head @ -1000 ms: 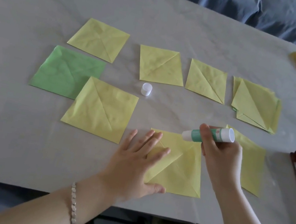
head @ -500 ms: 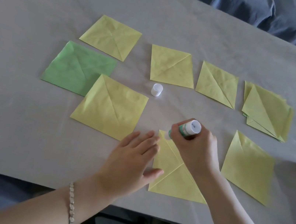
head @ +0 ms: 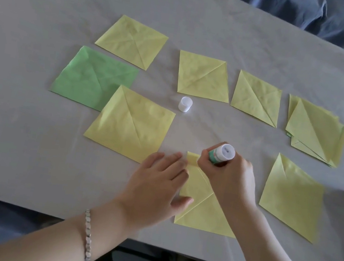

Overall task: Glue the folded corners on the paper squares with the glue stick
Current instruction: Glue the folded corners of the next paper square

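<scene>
The right hand grips the glue stick over the yellow square; the left hand presses flat. Thin paper may wrinkle or slide if pushed hard.

The person's two forearms are bare along all their visible length. Just behind the left hand, the wrist wears a slim silver metal bracelet made of small, flat, shiny links joined in one row.
</scene>
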Motion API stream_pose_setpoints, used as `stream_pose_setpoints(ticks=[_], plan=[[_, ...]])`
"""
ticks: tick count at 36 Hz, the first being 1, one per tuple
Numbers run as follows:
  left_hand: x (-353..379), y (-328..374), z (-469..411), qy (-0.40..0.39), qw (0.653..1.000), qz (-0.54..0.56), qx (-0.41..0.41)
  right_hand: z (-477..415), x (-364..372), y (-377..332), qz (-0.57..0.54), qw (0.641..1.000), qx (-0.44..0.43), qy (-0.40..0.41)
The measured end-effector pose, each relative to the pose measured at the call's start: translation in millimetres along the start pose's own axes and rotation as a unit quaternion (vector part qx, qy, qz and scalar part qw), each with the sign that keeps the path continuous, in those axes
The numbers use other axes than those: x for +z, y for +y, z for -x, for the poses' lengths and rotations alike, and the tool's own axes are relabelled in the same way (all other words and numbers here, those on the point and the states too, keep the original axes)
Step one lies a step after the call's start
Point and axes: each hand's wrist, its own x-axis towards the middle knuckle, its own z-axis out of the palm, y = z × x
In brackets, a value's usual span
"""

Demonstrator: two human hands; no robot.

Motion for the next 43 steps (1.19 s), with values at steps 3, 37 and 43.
stream_pose_setpoints(ticks=[3, 37, 43], plan=[[-2, -1, -1, -0.005, 1.0, -0.002, 0.008, -1, -8, 12, -0.004, 1.0, 0.012, 0.016], [-6, -1, -1, -0.045, 0.997, 0.052, -0.043, 4, 1, 1, -0.098, 0.995, 0.006, 0.002], [-5, 1, -1, -0.051, 0.997, 0.031, -0.038, 2, 2, 8, -0.077, 0.997, 0.015, 0.028]])
